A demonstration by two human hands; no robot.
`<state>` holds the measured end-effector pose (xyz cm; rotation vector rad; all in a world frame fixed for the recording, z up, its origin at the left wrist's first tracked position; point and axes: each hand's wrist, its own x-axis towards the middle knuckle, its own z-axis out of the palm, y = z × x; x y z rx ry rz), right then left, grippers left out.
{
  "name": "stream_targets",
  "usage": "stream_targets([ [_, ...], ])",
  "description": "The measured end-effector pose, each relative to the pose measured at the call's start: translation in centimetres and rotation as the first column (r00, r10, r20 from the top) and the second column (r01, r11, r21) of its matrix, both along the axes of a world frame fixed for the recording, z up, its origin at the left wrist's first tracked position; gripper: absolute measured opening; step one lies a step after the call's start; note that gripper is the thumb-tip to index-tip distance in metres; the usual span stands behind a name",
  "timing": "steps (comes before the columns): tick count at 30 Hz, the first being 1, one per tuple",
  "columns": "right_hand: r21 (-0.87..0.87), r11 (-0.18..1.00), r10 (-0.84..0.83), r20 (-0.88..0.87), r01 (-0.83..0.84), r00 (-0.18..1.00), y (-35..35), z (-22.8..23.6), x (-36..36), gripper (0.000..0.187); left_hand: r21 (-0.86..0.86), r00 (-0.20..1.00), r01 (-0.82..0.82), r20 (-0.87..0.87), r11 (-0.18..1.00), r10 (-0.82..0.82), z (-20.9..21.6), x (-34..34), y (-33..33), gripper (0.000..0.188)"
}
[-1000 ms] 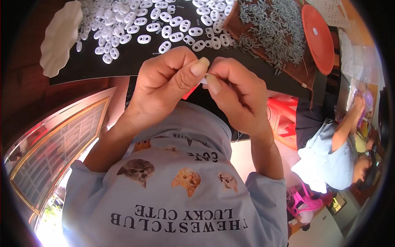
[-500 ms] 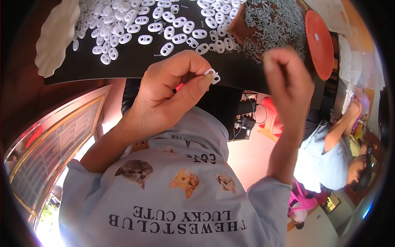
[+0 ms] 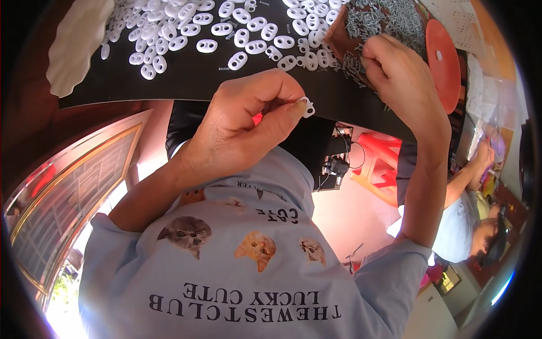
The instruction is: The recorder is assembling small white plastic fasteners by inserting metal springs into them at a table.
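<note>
My left hand [image 3: 243, 121] is closed in a pinch above the table's near edge. Between its thumb and forefinger sits a small white plastic cord lock [image 3: 309, 108] with round holes, partly hidden by the fingertips. My right hand [image 3: 406, 87] is at the near edge of a heap of small metal springs [image 3: 387, 20]. Its thumb and forefinger are bent together there; whatever they hold cannot be made out. The springs lie on a brown sheet or shallow tray [image 3: 337, 35]. Many white two-holed plastic pieces [image 3: 256, 47] lie scattered and heaped across the black table [image 3: 186, 73].
A red-orange oval dish [image 3: 443, 68] with a small white piece stands right of the springs. A pale wavy-edged object [image 3: 76, 48] is at the far left. A red plastic stool [image 3: 375, 169] stands below the table. Another person [image 3: 460, 226] sits at the right.
My right hand has moved away from me and slightly right, onto the edge of the spring heap. My left hand has shifted a little right, still pinching the cord lock.
</note>
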<state>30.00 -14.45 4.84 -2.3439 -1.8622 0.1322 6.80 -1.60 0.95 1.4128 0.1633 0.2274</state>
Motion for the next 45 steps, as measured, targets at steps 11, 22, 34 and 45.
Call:
stream_targets([
  [11,0.219,0.976,0.076,-0.338,0.0,0.938,0.7,3.5,-3.7,0.009,-0.16,0.997,-0.056,-0.057,0.986,0.047,2.6,0.5,0.5,0.013],
  [22,0.336,0.934,0.205,-0.228,-0.121,0.952,2.4,2.5,-7.1,0.019,-0.34,0.992,-0.122,-0.059,0.933,0.108,2.5,1.0,0.9,0.02],
  [34,0.327,0.939,0.149,-0.659,0.102,0.738,2.9,2.5,-7.7,0.009,-0.285,0.994,-0.096,0.015,0.954,0.105,1.8,-0.3,2.0,0.014],
  [45,0.176,0.984,0.126,-0.767,0.018,0.629,4.2,3.8,-8.4,0.003,-0.24,0.994,-0.07,0.069,0.968,0.089,1.7,-1.8,2.5,0.009],
])
